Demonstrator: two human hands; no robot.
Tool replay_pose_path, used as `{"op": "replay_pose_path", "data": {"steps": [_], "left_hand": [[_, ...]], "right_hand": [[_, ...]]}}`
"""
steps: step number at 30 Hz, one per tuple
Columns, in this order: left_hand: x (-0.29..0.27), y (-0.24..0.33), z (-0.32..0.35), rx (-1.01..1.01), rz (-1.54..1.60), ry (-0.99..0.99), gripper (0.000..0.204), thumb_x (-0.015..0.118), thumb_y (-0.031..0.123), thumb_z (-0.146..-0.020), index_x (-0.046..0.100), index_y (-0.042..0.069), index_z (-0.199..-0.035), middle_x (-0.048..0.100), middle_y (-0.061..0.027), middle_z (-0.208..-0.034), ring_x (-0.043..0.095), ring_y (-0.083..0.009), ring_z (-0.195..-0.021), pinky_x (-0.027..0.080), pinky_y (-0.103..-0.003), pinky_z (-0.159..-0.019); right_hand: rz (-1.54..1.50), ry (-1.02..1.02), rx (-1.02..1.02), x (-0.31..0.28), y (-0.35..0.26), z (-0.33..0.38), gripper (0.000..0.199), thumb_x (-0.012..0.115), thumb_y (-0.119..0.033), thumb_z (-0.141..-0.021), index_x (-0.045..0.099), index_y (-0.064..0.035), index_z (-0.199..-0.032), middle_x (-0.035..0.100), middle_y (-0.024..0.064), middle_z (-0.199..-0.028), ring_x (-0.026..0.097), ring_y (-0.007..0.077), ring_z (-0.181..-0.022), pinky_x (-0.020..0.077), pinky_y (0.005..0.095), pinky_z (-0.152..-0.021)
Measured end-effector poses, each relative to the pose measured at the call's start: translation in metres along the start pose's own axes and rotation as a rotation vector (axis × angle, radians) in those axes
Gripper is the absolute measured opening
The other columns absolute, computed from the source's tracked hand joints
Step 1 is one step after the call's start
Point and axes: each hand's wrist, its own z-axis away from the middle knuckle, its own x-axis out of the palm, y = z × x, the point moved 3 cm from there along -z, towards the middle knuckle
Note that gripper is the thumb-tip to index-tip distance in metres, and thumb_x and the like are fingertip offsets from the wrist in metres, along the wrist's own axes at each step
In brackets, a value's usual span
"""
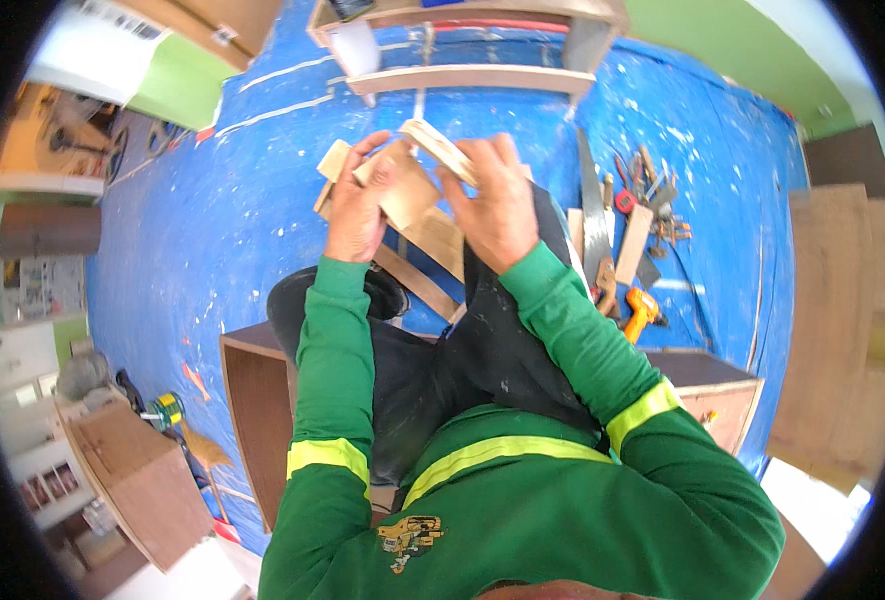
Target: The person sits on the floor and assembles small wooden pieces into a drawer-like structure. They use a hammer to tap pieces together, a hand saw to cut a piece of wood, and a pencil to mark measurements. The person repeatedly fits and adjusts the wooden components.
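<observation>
Upper middle of the frame, pale wood: a flat piece and a thick strip are held up very near each other; whether they are joined, I cannot tell.
Left hand: closed on the flat piece, the thumb over its face, the other fingers partly hidden.
Right hand: closed on the lower right end of the thick strip, with thumb and fingers.
Handling of the wood: probably light and stiff, dry rather than slippery; raw edges could give splinters, and corners could chip.
Where to hold: I judge the flat piece is best pinched across its faces, and the thick strip by its long sides.
Below the hands: a wider board and a narrow brown slat, straight-edged, lie slanting near the dark trousers.
Right of centre: a handsaw with a long dark blade, a drill with a rounded orange body, and mixed hand tools.
Floor covering: blue, sheet-like, white-spotted, with some creases.
Top of the frame: a wooden stand with straight rails.
Sleeves: green cloth, softly wrinkled, with yellow bands.
</observation>
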Motion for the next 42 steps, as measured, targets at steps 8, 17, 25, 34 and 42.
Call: {"op": "replay_pose_path", "data": {"steps": [8,17,25,34,42], "left_hand": [[-0.001,-0.015,0.004,-0.059,0.251,0.079,0.063,0.044,0.055,-0.116,0.051,0.004,-0.153,0.061,-0.0133,-0.152,0.057,-0.0273,-0.142,0.042,-0.045,-0.123],[0.007,-0.008,0.007,-0.114,0.058,0.046,0.073,0.064,0.025,-0.105,0.034,0.006,-0.169,0.052,-0.0165,-0.162,0.052,-0.0313,-0.148,0.042,-0.048,-0.126],[-0.01,0.009,0.012,-0.146,0.206,0.058,0.085,0.067,0.029,-0.098,0.029,0.008,-0.171,0.05,-0.0228,-0.162,0.066,-0.0374,-0.132,0.061,-0.062,-0.102],[-0.04,0.008,0.003,-0.217,0.111,0.228,0.088,0.069,0.025,-0.095,0.027,0.005,-0.171,0.049,-0.024,-0.161,0.061,-0.0416,-0.136,0.058,-0.064,-0.107],[-0.03,-0.001,-0.007,-0.291,-0.076,0.302,0.097,0.074,0.028,-0.088,0.028,0.001,-0.169,0.056,-0.025,-0.154,0.063,-0.0429,-0.133,0.057,-0.063,-0.107]], "right_hand": [[0.305,-0.284,-0.035,0.023,-0.012,0.007,0.041,0.071,-0.025,-0.096,0.062,0.001,-0.126,0.062,0.0198,-0.109,0.066,0.0395,-0.105,0.0547,0.0519,-0.085],[-0.248,-0.287,-0.027,0.017,0.007,-0.003,0.031,0.07,-0.023,-0.101,0.072,-0.007,-0.128,0.068,0.0194,-0.124,0.069,0.0364,-0.114,0.0569,0.0455,-0.095],[0.005,-0.1,0.466,-0.018,0.274,-0.026,0.036,0.073,-0.021,-0.095,0.075,-0.004,-0.127,0.078,0.0212,-0.099,0.077,0.0356,-0.091,0.0604,0.0435,-0.086],[0.528,-0.591,0.818,0.073,0.491,0.08,0.054,0.074,-0.042,-0.1,0.064,0.0016,-0.13,0.07,0.0332,-0.132,0.067,0.0521,-0.122,0.0549,0.0566,-0.105],[0.448,-0.63,0.728,0.1,0.525,0.108,0.032,0.072,-0.034,-0.098,0.076,-0.002,-0.098,0.077,0.0246,-0.1,0.074,0.0425,-0.098,0.0579,0.0523,-0.089]]}}
